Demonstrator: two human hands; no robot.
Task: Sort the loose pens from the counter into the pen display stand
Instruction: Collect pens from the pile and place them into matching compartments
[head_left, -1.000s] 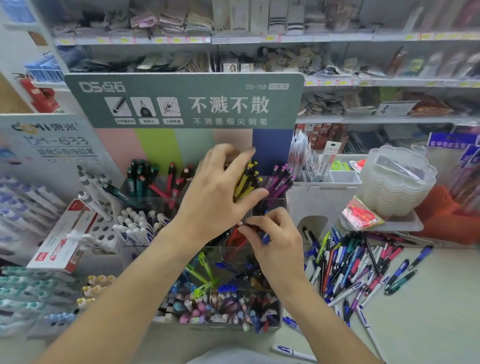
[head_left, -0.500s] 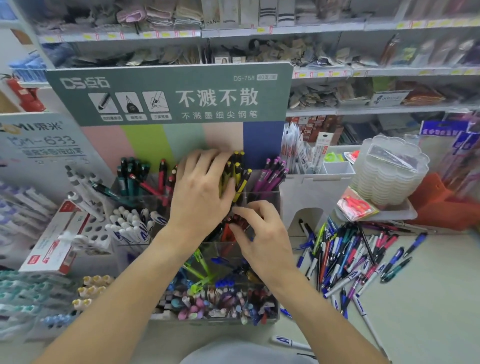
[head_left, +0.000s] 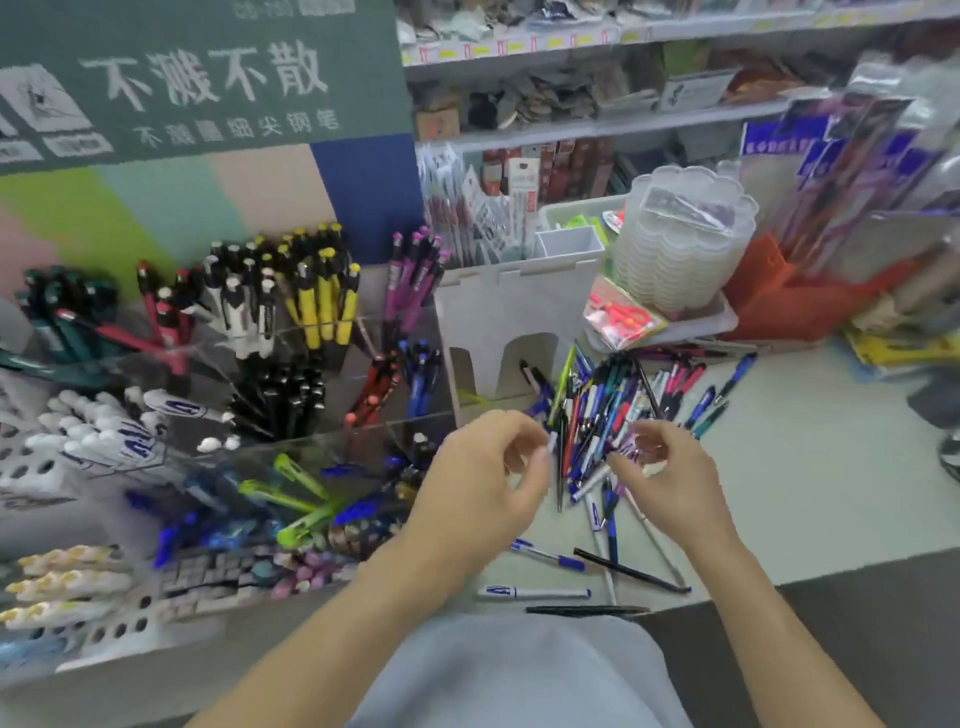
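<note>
Hovering with fingers loosely curled, both hands, left hand and right hand, hold nothing clearly visible; blur hides the fingertips. Beyond them on the tabletop lies the pen pile, too tangled to count. Left of the hands stands the display stand.

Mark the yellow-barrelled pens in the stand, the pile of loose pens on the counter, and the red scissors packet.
yellow-barrelled pens (head_left: 326, 306): head view, on a yellow barrel.
pile of loose pens (head_left: 597, 410): head view, middle of the heap.
red scissors packet (head_left: 623, 314): head view, on the red handles inside the wrapper.
</note>
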